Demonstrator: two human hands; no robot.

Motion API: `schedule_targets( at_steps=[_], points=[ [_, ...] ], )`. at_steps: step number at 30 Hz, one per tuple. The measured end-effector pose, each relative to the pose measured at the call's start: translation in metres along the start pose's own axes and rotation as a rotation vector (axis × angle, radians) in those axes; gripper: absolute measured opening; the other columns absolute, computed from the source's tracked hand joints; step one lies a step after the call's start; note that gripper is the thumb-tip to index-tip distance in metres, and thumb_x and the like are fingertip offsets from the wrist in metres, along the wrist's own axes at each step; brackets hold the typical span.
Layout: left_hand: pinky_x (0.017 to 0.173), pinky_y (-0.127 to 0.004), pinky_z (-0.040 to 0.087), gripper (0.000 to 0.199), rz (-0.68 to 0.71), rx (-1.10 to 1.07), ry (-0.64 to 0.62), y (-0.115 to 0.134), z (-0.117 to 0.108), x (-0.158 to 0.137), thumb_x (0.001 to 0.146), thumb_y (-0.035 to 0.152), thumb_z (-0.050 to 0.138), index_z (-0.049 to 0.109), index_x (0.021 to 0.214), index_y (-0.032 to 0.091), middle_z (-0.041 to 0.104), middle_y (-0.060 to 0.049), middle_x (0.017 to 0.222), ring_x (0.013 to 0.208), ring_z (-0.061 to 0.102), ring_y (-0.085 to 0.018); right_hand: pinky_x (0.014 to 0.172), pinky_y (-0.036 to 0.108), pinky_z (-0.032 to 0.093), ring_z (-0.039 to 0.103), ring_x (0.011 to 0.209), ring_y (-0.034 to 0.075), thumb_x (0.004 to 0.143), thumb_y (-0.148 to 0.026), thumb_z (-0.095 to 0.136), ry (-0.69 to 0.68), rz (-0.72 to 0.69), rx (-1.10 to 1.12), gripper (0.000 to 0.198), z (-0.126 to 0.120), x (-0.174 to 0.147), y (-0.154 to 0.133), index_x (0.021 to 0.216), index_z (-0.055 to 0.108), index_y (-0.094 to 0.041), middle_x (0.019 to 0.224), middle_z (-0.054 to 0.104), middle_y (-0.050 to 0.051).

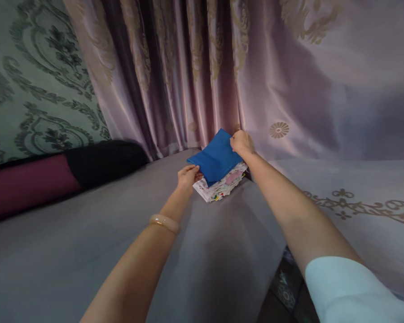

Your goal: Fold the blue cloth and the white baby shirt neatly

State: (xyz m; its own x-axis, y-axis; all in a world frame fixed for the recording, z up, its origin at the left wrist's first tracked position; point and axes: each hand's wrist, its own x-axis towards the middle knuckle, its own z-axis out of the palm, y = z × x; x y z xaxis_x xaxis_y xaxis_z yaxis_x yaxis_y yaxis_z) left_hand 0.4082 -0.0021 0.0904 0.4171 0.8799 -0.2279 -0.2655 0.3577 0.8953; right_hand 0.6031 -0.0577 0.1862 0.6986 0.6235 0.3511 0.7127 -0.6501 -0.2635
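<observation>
A folded blue cloth (217,154) lies over a stack of folded printed cloths (218,189), white with coloured patterns, near the corner of the grey-covered surface. My left hand (188,174) pinches the blue cloth's left edge between thumb and fingers. At the far right corner of the same cloth, my right hand (242,142) is closed on its edge. The lower layers of the stack are partly hidden under the blue cloth and behind my fingers. A pale bangle (164,223) circles my left wrist.
Pleated mauve curtains (195,67) with gold patterns hang right behind the stack. At the left, a black and maroon padded piece (97,166) runs along the green patterned wall (47,76). Dark tiled floor (286,291) shows at the lower right, past the edge of the grey surface (70,260).
</observation>
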Motion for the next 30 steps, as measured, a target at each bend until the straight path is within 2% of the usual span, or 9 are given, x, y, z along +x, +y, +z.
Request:
schedule_targets(
  at_steps=[6,11,20,22,24,27,29,30],
  points=[
    [0.056,-0.023,0.053,0.010,-0.068,-0.044,0.002,-0.016,0.005,0.012,0.076,0.009,0.068,0.059,0.078,0.013,0.057,0.002,0.053,0.047,0.057,-0.009,0.090,0.041,0.047,0.060,0.109,0.030,0.093,-0.020,0.048,0.004,0.039,-0.052,0.026,0.008,0.008,0.004,0.108,0.067,-0.010,0.110,0.065,0.019],
    [0.058,-0.024,0.054,0.010,-0.122,-0.067,-0.003,-0.028,0.001,0.019,0.078,0.006,0.064,0.057,0.078,0.013,0.057,0.002,0.053,0.047,0.058,-0.009,0.089,0.041,0.049,0.062,0.107,0.031,0.092,-0.017,0.049,-0.019,0.083,-0.080,0.026,0.024,0.014,0.008,0.108,0.067,-0.008,0.107,0.066,0.020],
    [0.053,-0.023,0.050,0.017,-0.125,0.109,-0.011,-0.044,-0.007,0.029,0.076,0.018,0.071,0.056,0.070,0.015,0.059,-0.002,0.054,0.047,0.057,-0.010,0.088,0.040,0.049,0.061,0.109,0.030,0.090,-0.015,0.050,-0.055,0.129,-0.117,0.027,0.049,0.011,0.017,0.111,0.066,-0.009,0.115,0.064,0.021],
    [0.055,-0.024,0.050,0.017,-0.111,0.138,0.004,-0.046,-0.008,0.030,0.075,0.022,0.072,0.057,0.071,0.015,0.058,-0.002,0.056,0.052,0.060,-0.012,0.088,0.039,0.049,0.061,0.109,0.030,0.089,-0.015,0.050,-0.076,0.135,-0.127,0.028,0.055,0.010,0.020,0.112,0.065,-0.010,0.116,0.063,0.021],
    [0.064,-0.028,0.051,0.018,0.001,0.240,0.065,-0.047,-0.008,0.029,0.073,0.027,0.074,0.059,0.076,0.016,0.061,-0.004,0.064,0.066,0.064,-0.017,0.088,0.039,0.049,0.061,0.109,0.029,0.089,-0.014,0.049,-0.102,0.136,-0.137,0.029,0.060,0.009,0.022,0.113,0.065,-0.010,0.115,0.063,0.021],
    [0.089,-0.038,0.047,0.029,0.387,0.595,0.134,-0.047,-0.008,0.024,0.074,0.036,0.071,0.062,0.093,0.016,0.064,-0.012,0.094,0.102,0.061,-0.025,0.090,0.039,0.048,0.060,0.111,0.029,0.091,-0.015,0.046,-0.124,0.112,-0.141,0.031,0.067,0.007,0.024,0.116,0.063,-0.010,0.116,0.063,0.022],
    [0.103,-0.043,0.038,0.039,0.625,0.840,0.046,-0.049,-0.007,0.019,0.080,0.041,0.064,0.061,0.108,0.015,0.059,-0.017,0.117,0.119,0.051,-0.028,0.093,0.039,0.046,0.058,0.113,0.029,0.093,-0.021,0.044,-0.146,0.081,-0.130,0.032,0.074,0.005,0.025,0.117,0.062,-0.010,0.117,0.063,0.021],
    [0.107,-0.044,0.034,0.043,0.696,0.932,-0.024,-0.051,-0.006,0.016,0.083,0.042,0.060,0.059,0.115,0.014,0.055,-0.018,0.126,0.126,0.046,-0.029,0.095,0.040,0.044,0.056,0.116,0.029,0.094,-0.025,0.044,-0.163,0.063,-0.124,0.033,0.078,0.004,0.025,0.118,0.062,-0.011,0.118,0.062,0.020]
  ],
)
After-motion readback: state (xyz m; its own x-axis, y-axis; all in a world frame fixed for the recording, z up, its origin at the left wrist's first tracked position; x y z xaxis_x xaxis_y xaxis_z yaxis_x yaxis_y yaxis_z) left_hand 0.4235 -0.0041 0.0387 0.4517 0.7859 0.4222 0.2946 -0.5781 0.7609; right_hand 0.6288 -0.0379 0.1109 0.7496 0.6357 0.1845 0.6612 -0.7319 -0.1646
